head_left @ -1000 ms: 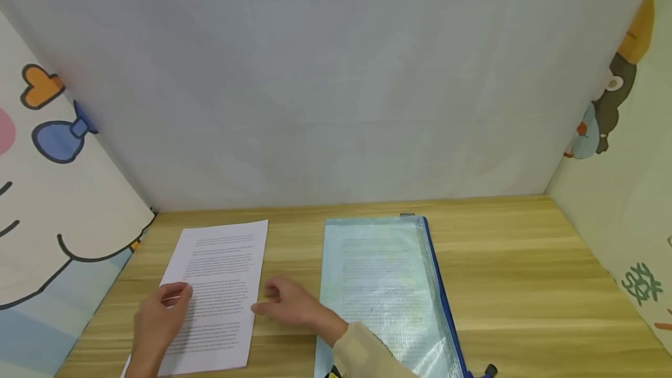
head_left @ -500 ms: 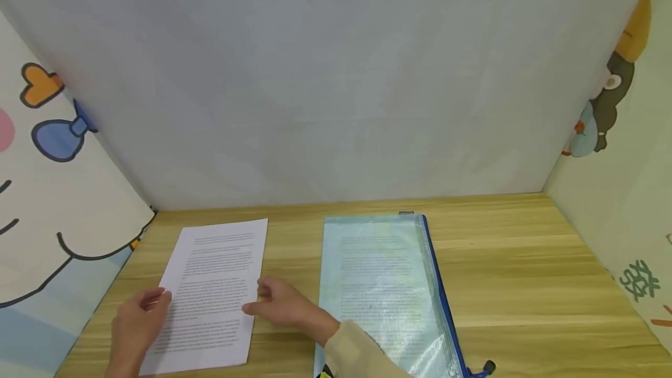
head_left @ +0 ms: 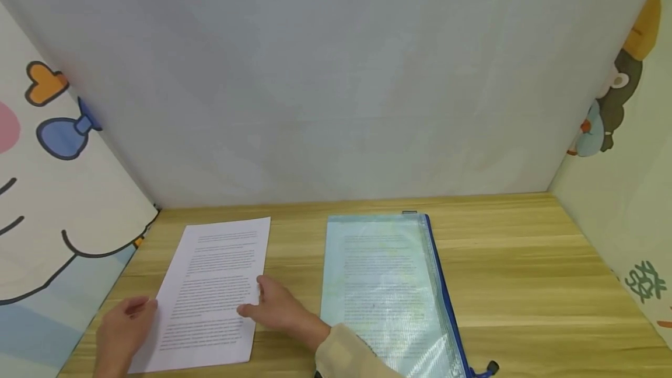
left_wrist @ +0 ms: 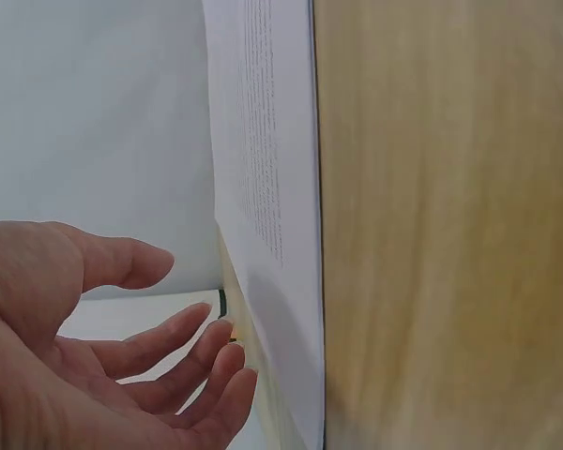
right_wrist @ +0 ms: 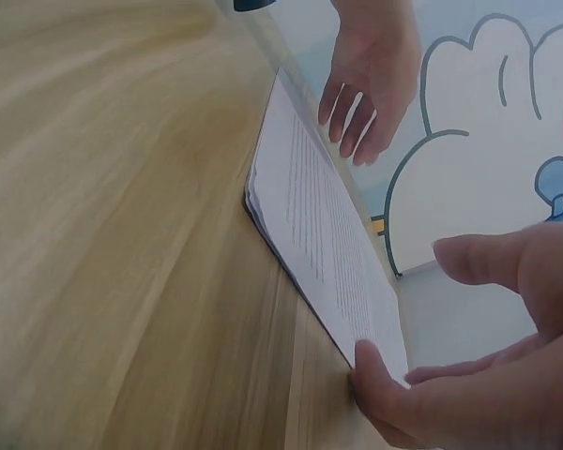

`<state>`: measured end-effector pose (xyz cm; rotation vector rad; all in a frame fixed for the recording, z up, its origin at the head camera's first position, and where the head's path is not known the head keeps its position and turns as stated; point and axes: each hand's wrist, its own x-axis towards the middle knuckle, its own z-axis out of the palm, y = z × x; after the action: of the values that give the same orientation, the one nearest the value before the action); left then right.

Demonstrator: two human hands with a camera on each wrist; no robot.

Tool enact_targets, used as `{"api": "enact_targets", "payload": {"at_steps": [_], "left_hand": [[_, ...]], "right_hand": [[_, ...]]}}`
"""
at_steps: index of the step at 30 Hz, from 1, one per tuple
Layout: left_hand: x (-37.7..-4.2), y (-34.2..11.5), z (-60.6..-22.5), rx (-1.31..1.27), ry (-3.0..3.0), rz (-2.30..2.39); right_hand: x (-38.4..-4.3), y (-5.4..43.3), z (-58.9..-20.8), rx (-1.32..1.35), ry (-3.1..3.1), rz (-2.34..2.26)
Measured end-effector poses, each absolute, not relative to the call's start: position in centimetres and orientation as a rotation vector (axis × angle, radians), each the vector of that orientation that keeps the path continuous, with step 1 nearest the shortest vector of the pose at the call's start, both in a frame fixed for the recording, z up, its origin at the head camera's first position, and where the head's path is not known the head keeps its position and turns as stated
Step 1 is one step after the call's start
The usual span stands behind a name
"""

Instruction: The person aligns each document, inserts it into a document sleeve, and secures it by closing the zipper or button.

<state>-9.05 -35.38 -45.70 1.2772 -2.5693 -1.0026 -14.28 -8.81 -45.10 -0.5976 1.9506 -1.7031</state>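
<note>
A stack of printed sheets lies on the left of the wooden table, its edges slightly uneven in the right wrist view. My left hand is beside the stack's left edge, fingers loosely bent and thumb apart, holding nothing. At the right edge, my right hand has fingertips touching the paper, with the thumb spread away from the fingers. To the right lies a clear light-blue zip pouch with a dark blue zip edge; printed text shows through it. My right sleeve covers its lower left corner.
A blue zip pull with a dark end sticks out at the pouch's lower right. A grey-white wall stands behind the wooden table. Cartoon-printed panels flank both sides.
My left hand has moved left and down, from over the sheets to beside their left edge. The right hand has shifted slightly left, in to the stack's right edge, with its fingers opening.
</note>
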Motion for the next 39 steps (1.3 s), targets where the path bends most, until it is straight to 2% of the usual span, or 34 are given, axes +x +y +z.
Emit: {"api": "enact_targets", "payload": {"at_steps": [25, 39], "left_hand": [[-8.1, -36.2, -46.1, 1.288, -2.644, -1.026], [-7.8, -39.3, -48.9, 1.363, -2.519, -1.232]], "right_hand": [[-13.6, -9.8, -44.4, -0.453, 1.987, -1.719], [-13.7, -9.6, -44.7, -0.453, 2.018, -1.708]]}}
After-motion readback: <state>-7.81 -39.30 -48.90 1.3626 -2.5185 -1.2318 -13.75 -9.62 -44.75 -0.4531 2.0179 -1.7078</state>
